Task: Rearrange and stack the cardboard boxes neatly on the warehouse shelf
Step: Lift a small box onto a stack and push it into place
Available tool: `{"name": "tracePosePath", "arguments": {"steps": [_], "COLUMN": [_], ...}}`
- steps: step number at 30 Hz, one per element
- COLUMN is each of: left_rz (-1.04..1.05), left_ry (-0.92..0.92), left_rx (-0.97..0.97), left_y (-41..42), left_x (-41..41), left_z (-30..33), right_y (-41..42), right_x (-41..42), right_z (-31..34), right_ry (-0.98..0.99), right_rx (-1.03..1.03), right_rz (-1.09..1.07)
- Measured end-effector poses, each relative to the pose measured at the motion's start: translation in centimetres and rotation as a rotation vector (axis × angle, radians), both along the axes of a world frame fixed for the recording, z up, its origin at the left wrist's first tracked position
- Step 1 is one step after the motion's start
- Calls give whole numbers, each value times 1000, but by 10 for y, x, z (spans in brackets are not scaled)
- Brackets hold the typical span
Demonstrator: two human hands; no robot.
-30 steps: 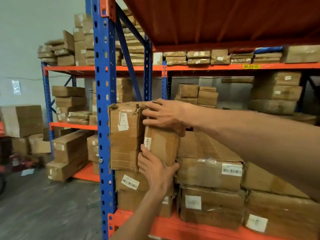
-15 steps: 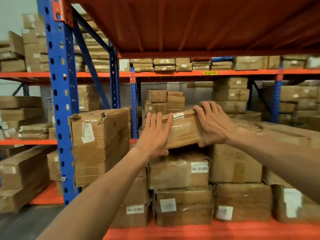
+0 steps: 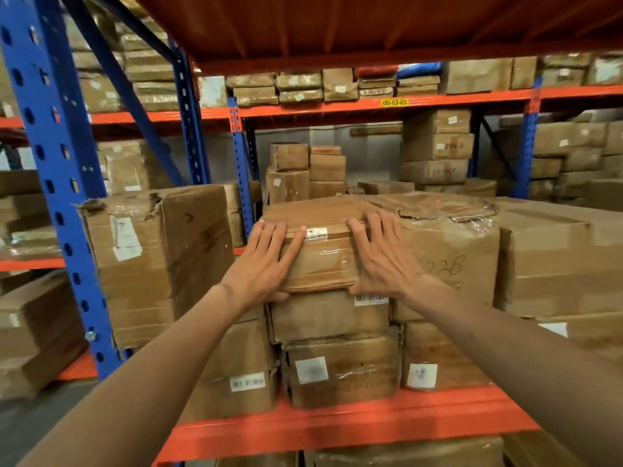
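Observation:
A small taped cardboard box (image 3: 323,257) lies flat on top of the middle stack of the orange shelf (image 3: 337,429). My left hand (image 3: 266,264) presses flat on its left front corner, fingers spread. My right hand (image 3: 381,261) lies flat on its right front edge, thumb under the lower corner. Beneath it sit a barcode-labelled box (image 3: 323,315) and a lower box (image 3: 340,369). A tall torn box (image 3: 151,261) stands to the left, and a large taped box (image 3: 451,251) touches it on the right.
A blue upright (image 3: 57,163) stands at the left by the torn box. The orange deck above (image 3: 337,25) hangs low over the stacks. More boxes fill the right side (image 3: 559,254) and the far racks (image 3: 435,146). Grey floor (image 3: 37,419) shows at lower left.
The small box went from upright beside the torn box, to tilted over the middle stack, to lying flat on it. Both hands shifted onto its front face. My view moved right and closer.

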State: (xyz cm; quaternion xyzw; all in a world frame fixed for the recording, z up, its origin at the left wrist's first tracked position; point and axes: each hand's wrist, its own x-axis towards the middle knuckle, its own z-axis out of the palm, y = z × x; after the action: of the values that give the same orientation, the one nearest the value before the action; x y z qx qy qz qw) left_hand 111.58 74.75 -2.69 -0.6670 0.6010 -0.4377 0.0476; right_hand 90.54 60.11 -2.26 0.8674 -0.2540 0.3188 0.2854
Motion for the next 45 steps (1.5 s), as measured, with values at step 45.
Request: {"name": "tracePosePath", "arguments": {"steps": [45], "left_rz": [380], "left_ry": [420], "left_rx": [-414], "left_y": [109], "left_x": [92], "left_z": [-14], "right_y": [117], "right_x": [179], "right_z": [94], "right_ry": [310], "right_rx": [-267], "right_rz": [131]}}
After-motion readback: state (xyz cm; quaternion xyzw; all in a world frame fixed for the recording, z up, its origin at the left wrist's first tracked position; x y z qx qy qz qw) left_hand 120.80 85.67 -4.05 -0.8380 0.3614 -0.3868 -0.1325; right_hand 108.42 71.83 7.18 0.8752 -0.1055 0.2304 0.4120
